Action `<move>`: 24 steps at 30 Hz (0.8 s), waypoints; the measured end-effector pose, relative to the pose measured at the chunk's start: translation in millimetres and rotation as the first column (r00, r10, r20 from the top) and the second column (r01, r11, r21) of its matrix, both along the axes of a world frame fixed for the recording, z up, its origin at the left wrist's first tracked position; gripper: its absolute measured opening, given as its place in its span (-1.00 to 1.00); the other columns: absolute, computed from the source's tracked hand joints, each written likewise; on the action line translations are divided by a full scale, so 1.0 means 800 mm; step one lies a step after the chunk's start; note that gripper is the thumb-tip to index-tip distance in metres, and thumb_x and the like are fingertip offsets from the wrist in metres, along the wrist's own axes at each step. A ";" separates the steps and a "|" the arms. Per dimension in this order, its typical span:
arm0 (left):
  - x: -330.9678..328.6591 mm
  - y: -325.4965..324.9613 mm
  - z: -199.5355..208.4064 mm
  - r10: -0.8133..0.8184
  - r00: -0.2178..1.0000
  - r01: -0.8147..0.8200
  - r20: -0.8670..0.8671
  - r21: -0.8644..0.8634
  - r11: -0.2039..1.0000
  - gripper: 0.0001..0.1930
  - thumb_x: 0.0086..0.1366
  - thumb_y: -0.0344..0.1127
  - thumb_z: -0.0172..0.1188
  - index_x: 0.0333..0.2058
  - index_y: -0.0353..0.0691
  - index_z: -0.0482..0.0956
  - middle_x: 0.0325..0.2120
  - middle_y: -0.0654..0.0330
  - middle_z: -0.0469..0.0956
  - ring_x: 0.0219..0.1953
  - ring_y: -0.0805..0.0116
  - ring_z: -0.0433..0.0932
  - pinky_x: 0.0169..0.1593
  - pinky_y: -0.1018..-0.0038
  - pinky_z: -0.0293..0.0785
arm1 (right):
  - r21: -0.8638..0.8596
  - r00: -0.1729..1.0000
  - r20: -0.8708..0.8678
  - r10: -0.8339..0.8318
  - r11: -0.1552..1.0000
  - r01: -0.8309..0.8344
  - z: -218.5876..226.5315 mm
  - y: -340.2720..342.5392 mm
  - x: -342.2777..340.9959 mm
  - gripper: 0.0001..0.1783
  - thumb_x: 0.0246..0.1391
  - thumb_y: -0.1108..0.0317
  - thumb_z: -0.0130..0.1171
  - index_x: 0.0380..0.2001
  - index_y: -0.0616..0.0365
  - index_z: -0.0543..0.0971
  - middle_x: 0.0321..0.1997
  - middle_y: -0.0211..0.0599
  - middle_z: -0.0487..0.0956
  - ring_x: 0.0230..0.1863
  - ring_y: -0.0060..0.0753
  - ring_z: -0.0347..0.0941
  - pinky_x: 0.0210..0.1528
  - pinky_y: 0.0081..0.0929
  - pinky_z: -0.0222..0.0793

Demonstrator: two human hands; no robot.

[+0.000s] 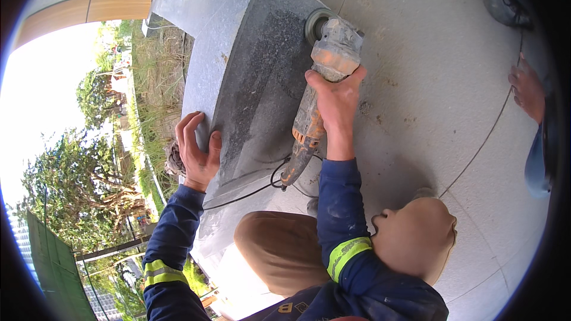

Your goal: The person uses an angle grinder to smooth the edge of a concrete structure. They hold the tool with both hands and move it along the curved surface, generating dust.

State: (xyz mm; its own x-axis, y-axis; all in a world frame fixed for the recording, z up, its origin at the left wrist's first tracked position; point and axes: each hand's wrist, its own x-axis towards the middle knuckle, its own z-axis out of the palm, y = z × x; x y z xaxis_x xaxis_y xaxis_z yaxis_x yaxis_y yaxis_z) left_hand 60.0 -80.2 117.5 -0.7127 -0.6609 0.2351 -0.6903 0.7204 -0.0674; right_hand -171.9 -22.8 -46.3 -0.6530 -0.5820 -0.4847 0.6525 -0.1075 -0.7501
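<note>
The right hand (pixel 338 101) grasps a dusty orange-grey angle grinder (pixel 308 117); the left hand (pixel 199 156) (unclenched) rests on an angular grey stone block (pixel 256 71).

A hand could slide over the big gray stone (pixel 253 83), between the left hand (pixel 197 154) and the grinder (pixel 307 116). The grinder and the right hand (pixel 339 104) block the way along the stone's right side. There is room over the floor (pixel 416 89) to the right, up to a thin cord (pixel 496 122) and another person's hand (pixel 527 90). Near, two brown knees (pixel 276 249) and a black cord (pixel 241 199) get in the way.
</note>
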 end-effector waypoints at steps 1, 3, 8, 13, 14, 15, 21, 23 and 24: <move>0.000 0.001 0.001 0.002 1.000 -0.002 0.000 0.000 1.000 -0.53 0.31 -0.22 0.26 0.10 -0.34 0.46 0.07 -0.12 0.46 0.11 -0.10 0.47 0.19 0.13 0.38 | 0.009 1.000 -0.004 0.021 1.000 -0.021 0.010 0.001 -0.002 -0.15 -0.10 0.36 0.48 0.16 0.31 0.16 0.02 -0.01 0.53 0.01 -0.23 0.53 0.10 -0.31 0.46; -0.002 0.001 -0.001 -0.002 1.000 0.002 -0.005 0.006 1.000 -0.53 0.31 -0.22 0.26 0.10 -0.35 0.46 0.07 -0.12 0.46 0.11 -0.10 0.46 0.19 0.13 0.38 | -0.070 1.000 -0.013 0.008 0.998 -0.009 0.032 -0.002 -0.009 -0.14 -0.10 0.36 0.47 0.16 0.31 0.16 0.02 -0.01 0.53 0.02 -0.22 0.53 0.11 -0.30 0.45; -0.004 0.001 -0.001 -0.010 1.000 0.010 -0.008 0.017 1.000 -0.53 0.31 -0.22 0.27 0.10 -0.35 0.46 0.07 -0.12 0.46 0.10 -0.10 0.47 0.20 0.14 0.38 | -0.159 0.985 -0.144 -0.099 0.984 0.075 0.063 -0.021 -0.013 -0.11 -0.15 0.29 0.48 0.13 0.33 0.13 -0.09 0.13 0.59 -0.12 0.04 0.62 0.01 -0.19 0.53; -0.002 0.002 0.000 0.000 1.000 0.000 -0.013 0.021 1.000 -0.53 0.31 -0.20 0.27 0.10 -0.34 0.46 0.07 -0.11 0.46 0.11 -0.10 0.47 0.20 0.14 0.37 | -0.052 0.999 -0.032 -0.040 0.998 0.038 0.017 -0.017 -0.015 -0.14 -0.11 0.39 0.48 0.16 0.31 0.17 0.00 -0.03 0.53 0.00 -0.20 0.53 0.08 -0.31 0.47; -0.001 0.002 0.000 0.002 1.000 -0.002 -0.015 0.023 1.000 -0.53 0.32 -0.20 0.27 0.10 -0.34 0.47 0.07 -0.11 0.46 0.11 -0.10 0.47 0.20 0.14 0.37 | 0.004 1.000 -0.009 -0.018 1.000 0.018 0.000 -0.016 -0.012 -0.14 -0.11 0.39 0.49 0.16 0.31 0.17 0.00 -0.04 0.53 0.00 -0.20 0.53 0.08 -0.31 0.47; -0.001 0.002 0.000 0.002 1.000 -0.001 -0.015 0.024 1.000 -0.53 0.32 -0.20 0.26 0.10 -0.34 0.47 0.07 -0.11 0.46 0.11 -0.10 0.47 0.20 0.14 0.37 | 0.005 0.999 0.023 -0.036 0.999 0.036 -0.015 -0.014 -0.009 -0.15 -0.10 0.40 0.49 0.16 0.30 0.17 0.01 -0.04 0.52 0.00 -0.20 0.53 0.08 -0.31 0.46; -0.003 -0.001 0.001 -0.008 1.000 0.008 -0.013 0.020 1.000 -0.54 0.33 -0.17 0.26 0.09 -0.35 0.47 0.07 -0.11 0.47 0.10 -0.10 0.48 0.20 0.14 0.38 | 0.065 0.983 0.159 -0.091 0.995 0.081 -0.069 -0.009 0.007 -0.16 -0.08 0.39 0.49 0.17 0.31 0.19 0.10 -0.01 0.45 0.13 -0.21 0.44 0.19 -0.31 0.37; -0.001 -0.001 0.001 -0.006 1.000 0.006 -0.017 0.018 1.000 -0.54 0.33 -0.17 0.26 0.09 -0.36 0.48 0.06 -0.11 0.47 0.09 -0.10 0.48 0.19 0.14 0.38 | 0.020 0.986 0.149 -0.068 0.998 0.066 -0.064 -0.004 0.012 -0.15 -0.08 0.37 0.50 0.18 0.32 0.19 0.11 -0.02 0.45 0.14 -0.21 0.44 0.19 -0.32 0.37; -0.002 0.000 0.001 -0.012 1.000 0.012 -0.018 0.018 1.000 -0.54 0.33 -0.17 0.26 0.08 -0.36 0.48 0.06 -0.11 0.47 0.09 -0.10 0.48 0.19 0.14 0.38 | -0.001 0.988 0.144 -0.057 0.998 0.058 -0.056 -0.002 0.011 -0.14 -0.07 0.36 0.50 0.19 0.32 0.19 0.12 -0.02 0.44 0.14 -0.21 0.43 0.20 -0.32 0.36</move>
State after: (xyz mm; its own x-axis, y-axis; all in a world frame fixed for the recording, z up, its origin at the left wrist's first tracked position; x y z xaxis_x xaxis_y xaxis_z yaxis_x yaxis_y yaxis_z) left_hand 58.6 -80.4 118.1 -0.7162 -0.6568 0.2359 -0.6828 0.7294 -0.0421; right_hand -163.2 -24.0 -91.2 -0.6095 -0.5482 -0.5727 0.7459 -0.1520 -0.6484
